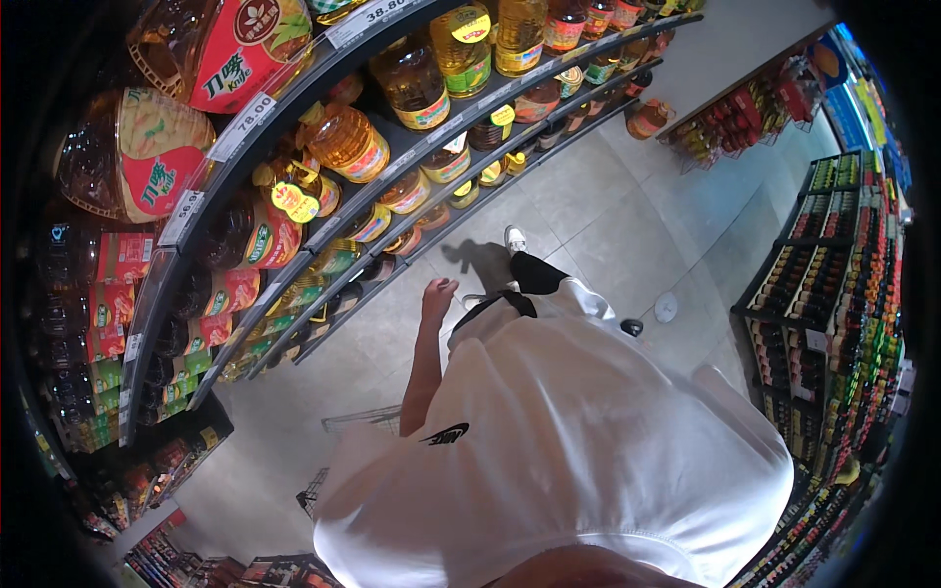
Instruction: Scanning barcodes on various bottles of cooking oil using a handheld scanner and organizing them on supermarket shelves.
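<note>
My left hand (439, 297) hangs beside my white shirt (559, 431), its fingers curled in and nothing visible in them. It is apart from the shelves, above the grey tiled floor. Closest to it on the left are the lower shelf rows with bottles of cooking oil. On a higher shelf stands a large golden oil bottle (343, 142), with a smaller bottle with a yellow tag (294, 199) close by. My right hand does not show; my body fills that side of the view.
A curved shelf unit (230, 152) packed with oil jugs runs along the left and top. Part of a wire shopping cart (363, 419) shows behind my left forearm. Racks of bottles (804, 279) stand to the right. A lone jug (649, 119) stands by the shelf end.
</note>
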Motion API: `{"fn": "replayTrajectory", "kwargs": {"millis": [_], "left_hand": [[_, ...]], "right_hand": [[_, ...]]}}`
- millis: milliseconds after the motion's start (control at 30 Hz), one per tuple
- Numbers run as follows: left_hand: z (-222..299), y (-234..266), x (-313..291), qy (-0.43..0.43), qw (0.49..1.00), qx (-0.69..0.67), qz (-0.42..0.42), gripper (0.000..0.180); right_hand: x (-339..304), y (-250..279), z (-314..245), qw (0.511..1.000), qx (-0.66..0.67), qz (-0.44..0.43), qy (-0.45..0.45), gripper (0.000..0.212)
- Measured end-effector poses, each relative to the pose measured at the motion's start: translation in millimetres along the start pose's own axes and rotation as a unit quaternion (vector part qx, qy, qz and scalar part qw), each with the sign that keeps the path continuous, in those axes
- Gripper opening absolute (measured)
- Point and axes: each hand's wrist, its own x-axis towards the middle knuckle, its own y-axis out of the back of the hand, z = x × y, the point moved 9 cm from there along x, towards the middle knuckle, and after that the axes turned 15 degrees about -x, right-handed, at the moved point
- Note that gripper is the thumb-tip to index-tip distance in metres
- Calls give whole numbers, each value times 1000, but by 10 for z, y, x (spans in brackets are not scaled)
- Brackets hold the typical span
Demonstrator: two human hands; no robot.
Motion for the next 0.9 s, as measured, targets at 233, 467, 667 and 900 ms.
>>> {"fn": "replayTrajectory", "kwargs": {"millis": [233, 467, 667, 900], "left_hand": [[146, 245, -151, -14, 998, 41, 43, 60], [1368, -384, 235, -114, 988, -68, 82, 52], [3114, -774, 503, -314, 928, -167, 115, 56], [4354, -454, 938, -413, 841, -317, 151, 46]], "right_hand": [[452, -63, 402, 945, 199, -129, -224, 15], [1252, -370, 807, 790, 356, -232, -441, 18], [2080, -276, 1385, 755, 383, -249, -471, 22], [1853, -195, 2321, 742, 240, -373, -502, 32]]}}
